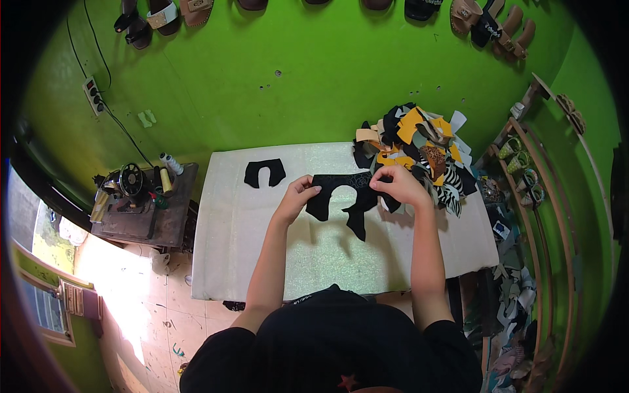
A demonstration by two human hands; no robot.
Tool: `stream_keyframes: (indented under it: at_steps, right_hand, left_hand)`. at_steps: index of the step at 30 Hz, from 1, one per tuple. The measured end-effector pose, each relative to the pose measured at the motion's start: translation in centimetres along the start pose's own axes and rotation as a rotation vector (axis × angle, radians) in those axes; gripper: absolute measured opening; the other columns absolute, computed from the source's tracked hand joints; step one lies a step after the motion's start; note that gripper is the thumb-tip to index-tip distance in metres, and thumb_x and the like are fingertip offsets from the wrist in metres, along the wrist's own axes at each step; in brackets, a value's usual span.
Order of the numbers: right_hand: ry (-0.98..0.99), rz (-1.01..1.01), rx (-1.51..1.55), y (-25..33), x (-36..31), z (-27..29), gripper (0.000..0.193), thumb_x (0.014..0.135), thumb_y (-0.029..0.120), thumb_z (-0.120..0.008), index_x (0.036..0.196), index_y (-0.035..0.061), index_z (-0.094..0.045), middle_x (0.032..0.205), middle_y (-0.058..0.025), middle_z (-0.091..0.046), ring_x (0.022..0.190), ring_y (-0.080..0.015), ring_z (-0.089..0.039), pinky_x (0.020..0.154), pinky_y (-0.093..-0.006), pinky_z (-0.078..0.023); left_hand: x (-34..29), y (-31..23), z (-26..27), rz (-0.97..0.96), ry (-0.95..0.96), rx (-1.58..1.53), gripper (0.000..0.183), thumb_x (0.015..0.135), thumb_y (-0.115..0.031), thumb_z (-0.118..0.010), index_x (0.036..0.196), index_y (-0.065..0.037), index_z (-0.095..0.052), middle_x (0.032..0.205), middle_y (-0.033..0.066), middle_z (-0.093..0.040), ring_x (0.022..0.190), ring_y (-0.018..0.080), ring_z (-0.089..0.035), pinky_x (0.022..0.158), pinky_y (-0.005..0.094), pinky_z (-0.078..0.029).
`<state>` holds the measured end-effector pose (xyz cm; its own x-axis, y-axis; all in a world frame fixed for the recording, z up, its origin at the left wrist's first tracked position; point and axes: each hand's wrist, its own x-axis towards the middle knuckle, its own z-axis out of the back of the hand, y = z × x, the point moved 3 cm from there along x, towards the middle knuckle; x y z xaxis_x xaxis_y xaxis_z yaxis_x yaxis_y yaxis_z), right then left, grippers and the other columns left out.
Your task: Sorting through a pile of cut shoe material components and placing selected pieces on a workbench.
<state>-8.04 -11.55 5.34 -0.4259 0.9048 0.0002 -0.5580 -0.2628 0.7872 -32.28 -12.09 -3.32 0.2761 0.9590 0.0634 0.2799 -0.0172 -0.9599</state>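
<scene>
Between my two hands a black patterned fabric scrap with an arched cut-out hangs over the table. My left hand pinches its upper left corner, and my right hand pinches it near the upper right. The scrap's right leg dangles lower, with a ragged end. Left of it, a smaller black horseshoe-shaped piece lies flat on the white-covered table. Close behind my right hand rises a heap of mixed scraps in yellow, black, beige, zebra and leopard patterns.
A sewing machine stands on a dark wooden stand at the left, with thread spools beside it. Wooden racks holding sandals line the right wall, above more scraps. Sandals hang along the green wall.
</scene>
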Motion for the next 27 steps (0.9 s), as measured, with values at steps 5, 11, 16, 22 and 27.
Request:
stream_keyframes:
  at_steps: [5, 11, 16, 22, 27]
  right_hand:
    - [-0.089, -0.046, -0.004, -0.9, -1.2, 0.3, 0.015, 0.075, 0.015, -0.063, 0.078, 0.0005, -0.061, 0.076, -0.004, -0.062, 0.068, -0.0104, -0.055, 0.063, -0.0255, -0.043]
    - [0.148, 0.059, 0.411, 2.2, -1.7, -0.6, 0.01, 0.074, 0.004, -0.064, 0.081, -0.0006, -0.059, 0.078, -0.0022, -0.059, 0.074, -0.0074, -0.054, 0.069, -0.0212, -0.043]
    - [0.024, 0.217, 0.818, 3.8, -0.5, -2.3, 0.009, 0.076, -0.002, -0.061, 0.081, 0.0002, -0.054, 0.076, -0.0017, -0.056, 0.057, -0.0076, -0.054, 0.05, -0.0212, -0.048]
    - [-0.297, 0.088, 0.476, -1.0, 1.3, -4.2, 0.006, 0.075, 0.001, -0.06, 0.08, -0.0017, -0.058, 0.074, -0.0041, -0.06, 0.068, -0.0097, -0.057, 0.06, -0.0226, -0.046]
    - [-0.391, 0.06, 0.326, -1.3, 0.6, -4.3, 0.01, 0.073, 0.004, -0.063, 0.081, -0.0009, -0.059, 0.076, -0.0054, -0.062, 0.073, -0.0126, -0.058, 0.069, -0.0253, -0.044]
  left_hand:
    - [0.2, 0.7, -0.1, -0.019, -0.034, -0.042, 0.008, 0.082, -0.007, -0.056, 0.085, -0.005, -0.049, 0.081, 0.0039, -0.059, 0.074, 0.0069, -0.054, 0.067, 0.0206, -0.042]
    - [0.0, 0.5, -1.6, 0.024, -0.009, -0.15, 0.014, 0.085, -0.005, -0.051, 0.09, -0.006, -0.038, 0.084, 0.0091, -0.059, 0.078, 0.0116, -0.059, 0.063, 0.0223, -0.048]
    - [-0.5, 1.2, -2.5, 0.105, 0.094, -0.395, 0.018, 0.087, -0.006, -0.047, 0.099, -0.007, -0.033, 0.096, 0.0175, -0.058, 0.087, 0.0224, -0.061, 0.074, 0.0302, -0.052]
    - [-1.3, 0.1, -4.0, 0.137, 0.083, -0.441, 0.034, 0.093, -0.023, -0.039, 0.121, -0.003, -0.036, 0.117, 0.0158, -0.049, 0.098, 0.0324, -0.057, 0.084, 0.0402, -0.049]
    - [-1.5, 0.1, -4.1, 0.11, 0.236, -0.635, 0.044, 0.089, -0.029, -0.045, 0.122, -0.001, -0.034, 0.118, 0.0188, -0.046, 0.101, 0.0325, -0.056, 0.085, 0.04, -0.049]
